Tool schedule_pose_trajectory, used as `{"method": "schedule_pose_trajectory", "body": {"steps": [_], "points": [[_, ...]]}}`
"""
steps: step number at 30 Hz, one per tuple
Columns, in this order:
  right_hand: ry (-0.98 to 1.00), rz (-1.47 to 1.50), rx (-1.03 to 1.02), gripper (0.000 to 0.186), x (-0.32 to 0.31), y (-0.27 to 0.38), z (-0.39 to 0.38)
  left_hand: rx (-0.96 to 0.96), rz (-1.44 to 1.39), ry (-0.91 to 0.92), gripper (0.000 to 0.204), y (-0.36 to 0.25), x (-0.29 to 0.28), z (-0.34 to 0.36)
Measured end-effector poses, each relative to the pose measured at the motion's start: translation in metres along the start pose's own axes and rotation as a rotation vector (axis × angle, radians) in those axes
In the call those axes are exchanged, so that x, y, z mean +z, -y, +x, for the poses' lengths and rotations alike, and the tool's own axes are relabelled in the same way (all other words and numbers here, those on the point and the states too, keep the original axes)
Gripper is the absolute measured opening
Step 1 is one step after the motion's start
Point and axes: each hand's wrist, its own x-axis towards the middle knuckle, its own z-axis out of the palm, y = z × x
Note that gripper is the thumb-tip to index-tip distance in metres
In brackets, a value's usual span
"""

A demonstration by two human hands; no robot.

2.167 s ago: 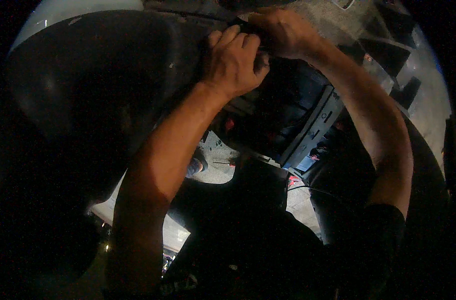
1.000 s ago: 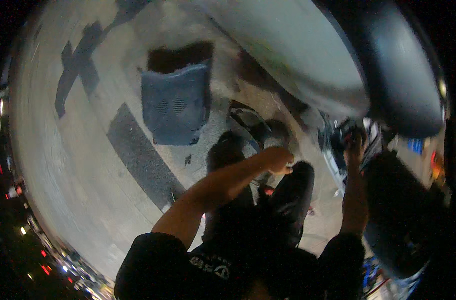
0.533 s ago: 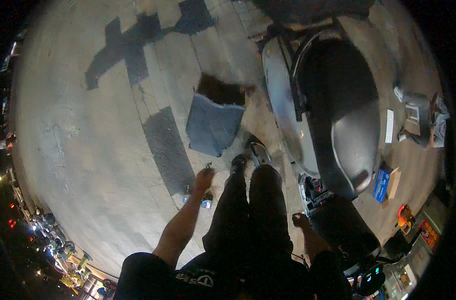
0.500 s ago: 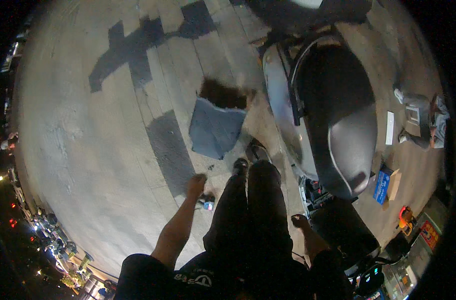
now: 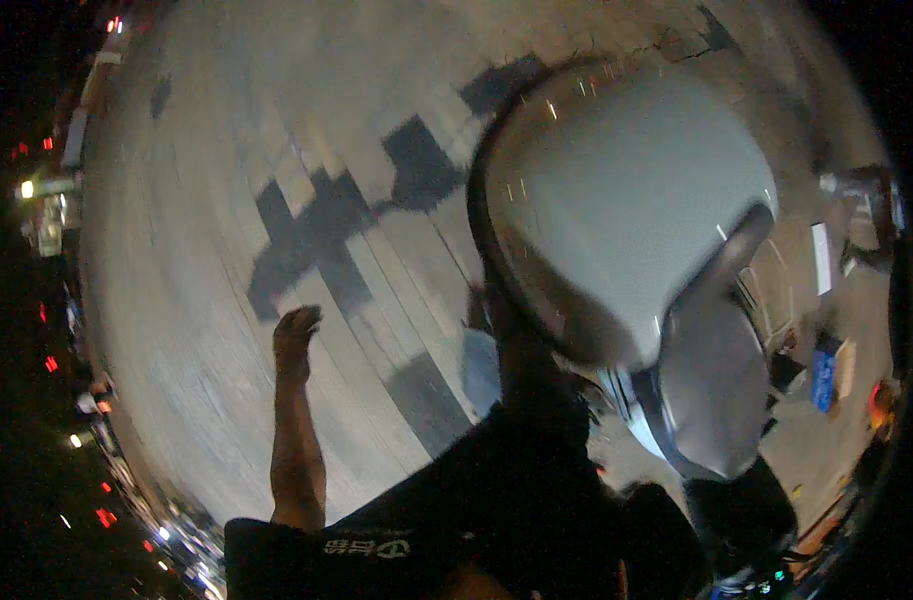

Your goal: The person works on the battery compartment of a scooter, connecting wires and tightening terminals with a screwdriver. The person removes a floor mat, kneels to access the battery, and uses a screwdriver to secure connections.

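My left hand (image 5: 296, 332) is raised at left over the grey pavement, fingers loosely bent and apart, with no held object visible. My right hand is not in view; its sleeve is in shadow at lower right. Right of my body is a scooter with a glossy pale-grey rounded top piece (image 5: 626, 190) and a dark seat (image 5: 711, 390). A grey plastic panel (image 5: 479, 365) lies on the ground beside my leg, partly hidden by it. The picture is somewhat blurred.
At far right are a white strip (image 5: 821, 258), an open blue cardboard box (image 5: 826, 375), an orange object (image 5: 879, 405) and another person's leg or body (image 5: 866, 190), hard to make out. Lights and vehicles line the far left edge.
My view has swung from inside the dark scooter body out over pavement and the scooter. My left hand has risen forward and left; my right hand has dropped out of sight.
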Motion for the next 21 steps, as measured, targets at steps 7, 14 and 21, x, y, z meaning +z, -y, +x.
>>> {"method": "schedule_pose_trajectory", "body": {"steps": [7, 14, 21], "points": [[0.010, 0.275, 0.161, 0.031, 0.025, 0.169, -0.001, 0.006, 0.633, 0.611, 0.033, -0.013, 0.136, 0.245], [-0.066, 0.643, 0.213, 0.030, 0.041, 0.401, 0.032, -0.449, 0.882, 0.617, 0.030, 0.019, 0.061, 0.391], [-0.274, 1.088, 0.214, 0.029, -0.063, 0.644, 0.138, -0.398, 0.770, 0.599, 0.018, -0.158, 0.214, 0.673]]}}
